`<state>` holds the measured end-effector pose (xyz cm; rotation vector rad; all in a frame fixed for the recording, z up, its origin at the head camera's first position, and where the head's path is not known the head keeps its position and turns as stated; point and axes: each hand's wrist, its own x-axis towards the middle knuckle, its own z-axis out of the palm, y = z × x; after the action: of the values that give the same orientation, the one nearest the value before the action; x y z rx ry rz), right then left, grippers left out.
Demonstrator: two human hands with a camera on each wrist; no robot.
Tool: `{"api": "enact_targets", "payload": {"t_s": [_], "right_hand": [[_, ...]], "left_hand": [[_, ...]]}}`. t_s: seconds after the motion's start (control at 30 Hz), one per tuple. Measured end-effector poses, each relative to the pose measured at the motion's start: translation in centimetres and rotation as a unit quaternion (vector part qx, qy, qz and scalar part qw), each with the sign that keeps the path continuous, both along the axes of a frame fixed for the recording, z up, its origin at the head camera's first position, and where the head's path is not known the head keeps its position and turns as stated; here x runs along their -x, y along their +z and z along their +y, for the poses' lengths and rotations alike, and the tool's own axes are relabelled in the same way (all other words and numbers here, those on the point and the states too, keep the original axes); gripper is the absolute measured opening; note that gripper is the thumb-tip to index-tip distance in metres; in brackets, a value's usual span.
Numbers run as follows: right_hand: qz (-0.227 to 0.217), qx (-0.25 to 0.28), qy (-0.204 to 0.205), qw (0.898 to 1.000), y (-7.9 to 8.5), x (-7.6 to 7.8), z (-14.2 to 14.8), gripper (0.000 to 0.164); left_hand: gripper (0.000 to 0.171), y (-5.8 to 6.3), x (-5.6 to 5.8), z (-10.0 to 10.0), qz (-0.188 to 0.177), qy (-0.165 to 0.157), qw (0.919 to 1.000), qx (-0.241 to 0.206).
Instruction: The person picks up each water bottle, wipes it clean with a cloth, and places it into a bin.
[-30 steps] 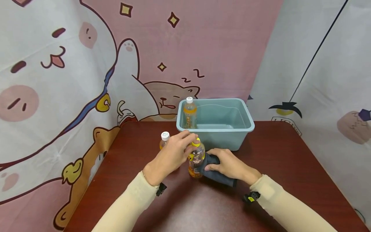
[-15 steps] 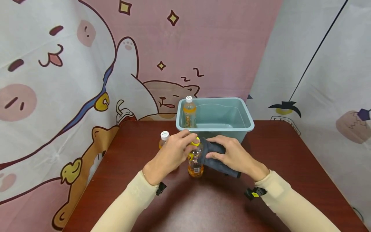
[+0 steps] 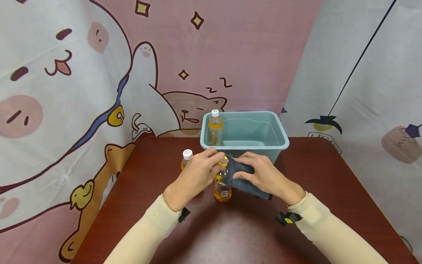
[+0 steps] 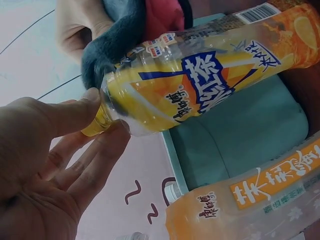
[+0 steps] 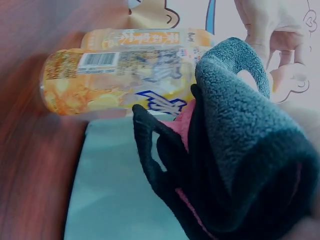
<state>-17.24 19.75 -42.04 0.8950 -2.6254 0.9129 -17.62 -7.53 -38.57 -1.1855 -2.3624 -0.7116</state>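
A clear drink bottle (image 3: pixel 222 191) with a yellow cap and a little amber print at its base stands upright on the table. My left hand (image 3: pixel 197 171) pinches its cap (image 4: pixel 100 120) between thumb and fingers. With my right hand (image 3: pixel 265 175) I hold a folded dark grey cloth (image 3: pixel 245 187) against the bottle's upper right side. The right wrist view shows the cloth (image 5: pixel 235 110) as fluffy, with a pink part inside. Just left of this bottle, a white-capped bottle with an orange label (image 4: pixel 250 205) is partly hidden behind my left hand in the head view.
A pale teal plastic bin (image 3: pixel 245 147) stands behind the bottles. Inside its left end is another white-capped bottle (image 3: pixel 215 130). The dark red wooden table (image 3: pixel 204 238) reaches back to a cartoon-printed cloth backdrop (image 3: pixel 257 55).
My right hand has moved the cloth upward along the bottle's right side, uncovering its lower part. My left hand has kept its pinch on the cap.
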Motion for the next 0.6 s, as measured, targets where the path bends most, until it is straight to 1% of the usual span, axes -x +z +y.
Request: {"api": "enact_targets", "payload": {"t_s": [0.17, 0.27, 0.43, 0.6], "right_hand": [[-0.013, -0.013, 0.007, 1.0, -0.9, 0.2, 0.3, 0.036], [-0.029, -0.021, 0.01, 0.999, -1.5, 0.3, 0.4, 0.032], [-0.059, -0.054, 0.021, 0.997, -3.0, 0.5, 0.4, 0.031], [-0.077, -0.095, 0.047, 0.991, -4.9, 0.8, 0.2, 0.034]], "left_hand": [[0.021, 0.1, -0.1, 0.0, 0.003, -0.002, 1.0, 0.001], [0.021, 0.1, -0.1, 0.0, 0.004, -0.002, 1.0, 0.001], [0.021, 0.1, -0.1, 0.0, 0.008, 0.001, 1.0, 0.002], [0.023, 0.1, -0.1, 0.0, 0.015, 0.001, 0.9999, 0.0]]}}
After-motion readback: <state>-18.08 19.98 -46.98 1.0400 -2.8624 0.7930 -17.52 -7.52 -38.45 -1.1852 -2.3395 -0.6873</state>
